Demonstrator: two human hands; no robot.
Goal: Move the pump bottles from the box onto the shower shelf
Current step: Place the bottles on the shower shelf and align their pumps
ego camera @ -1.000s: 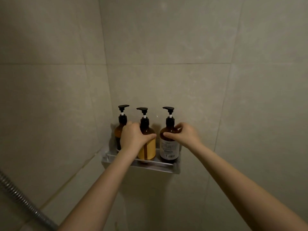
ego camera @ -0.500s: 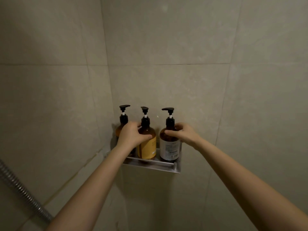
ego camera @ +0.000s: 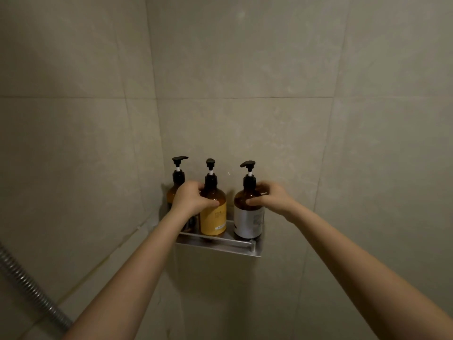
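Note:
Three amber pump bottles with black pumps stand upright in a row on the metal shower shelf in the tiled corner. My left hand grips the shoulder of the middle bottle, which has a yellow label. My right hand grips the shoulder of the right bottle, which has a silver label. The left bottle is mostly hidden behind my left hand. The box is not in view.
Beige wall tiles surround the shelf on both sides of the corner. A ribbed metal shower hose runs along the lower left edge.
The middle bottle has been turned, so its pump head now points toward me instead of left. Both hands stay on their bottles, and the view has shifted slightly.

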